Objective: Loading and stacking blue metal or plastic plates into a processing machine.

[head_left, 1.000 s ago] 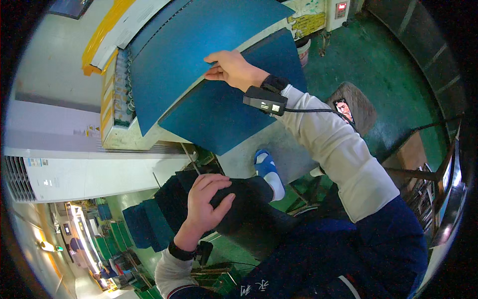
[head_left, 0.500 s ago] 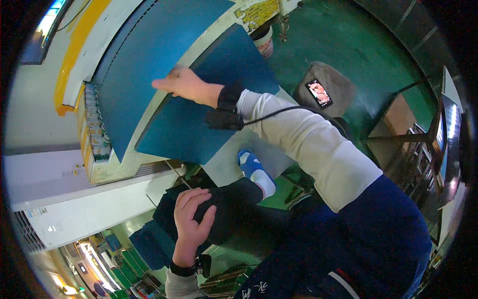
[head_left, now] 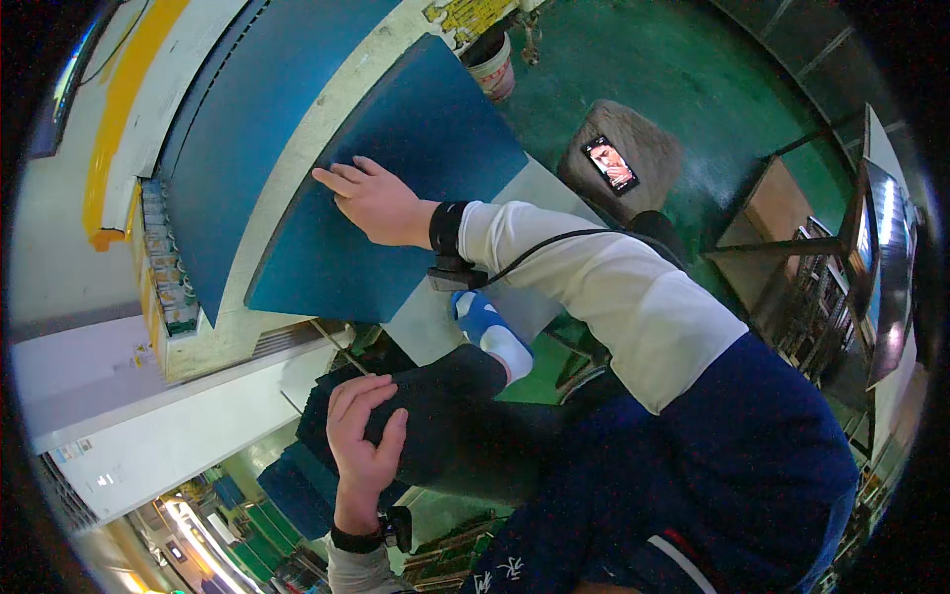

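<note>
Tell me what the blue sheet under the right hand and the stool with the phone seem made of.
Blue sheet: probably card or thin board, matte, even colour, flat with crisp edges under the right hand. Stool: likely fabric-covered padding, brown and dull; cannot tell for sure.

My feed's evenly lit and pretty sharp in the middle, but the fisheye bends everything near the black rim, with glare lower left.

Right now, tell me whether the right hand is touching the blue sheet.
Touching. The head view shows the right hand lying flat, palm down, on the blue sheet, with no gap under the fingers.
</note>
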`<action>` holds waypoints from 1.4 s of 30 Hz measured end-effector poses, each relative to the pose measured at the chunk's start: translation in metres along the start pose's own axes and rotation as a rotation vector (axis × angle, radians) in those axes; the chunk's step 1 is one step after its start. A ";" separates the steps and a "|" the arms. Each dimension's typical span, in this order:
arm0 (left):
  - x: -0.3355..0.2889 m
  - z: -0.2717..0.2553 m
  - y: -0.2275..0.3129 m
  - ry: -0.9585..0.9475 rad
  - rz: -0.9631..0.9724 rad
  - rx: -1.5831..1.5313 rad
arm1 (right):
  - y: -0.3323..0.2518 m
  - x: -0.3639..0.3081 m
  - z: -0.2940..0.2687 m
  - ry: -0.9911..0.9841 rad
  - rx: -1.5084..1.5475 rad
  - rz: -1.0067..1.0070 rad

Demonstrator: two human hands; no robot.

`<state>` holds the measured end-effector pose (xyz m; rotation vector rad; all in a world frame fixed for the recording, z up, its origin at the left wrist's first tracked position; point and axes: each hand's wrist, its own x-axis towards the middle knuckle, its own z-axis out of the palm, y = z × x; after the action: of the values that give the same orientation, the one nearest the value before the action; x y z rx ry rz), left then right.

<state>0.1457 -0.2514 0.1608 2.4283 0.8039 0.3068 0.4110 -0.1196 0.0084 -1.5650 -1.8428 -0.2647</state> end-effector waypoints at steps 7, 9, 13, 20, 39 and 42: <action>-0.002 -0.001 -0.002 0.012 -0.005 -0.017 | -0.001 0.002 0.000 -0.028 -0.012 -0.022; 0.002 -0.001 -0.001 0.008 0.007 -0.011 | 0.005 0.008 0.000 0.047 -0.043 -0.029; 0.002 -0.003 -0.003 0.009 0.021 0.009 | 0.007 0.033 -0.003 0.134 -0.006 -0.043; -0.002 -0.004 -0.006 0.007 0.029 0.000 | 0.006 0.032 0.007 0.109 -0.024 -0.038; -0.001 -0.004 -0.002 0.020 0.036 0.029 | -0.007 0.066 0.007 0.236 -0.098 -0.026; 0.000 -0.004 -0.001 0.018 0.041 0.038 | -0.008 0.063 0.002 0.218 -0.080 -0.038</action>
<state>0.1433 -0.2491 0.1635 2.4829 0.7754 0.3321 0.4012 -0.0708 0.0474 -1.4908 -1.7113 -0.5117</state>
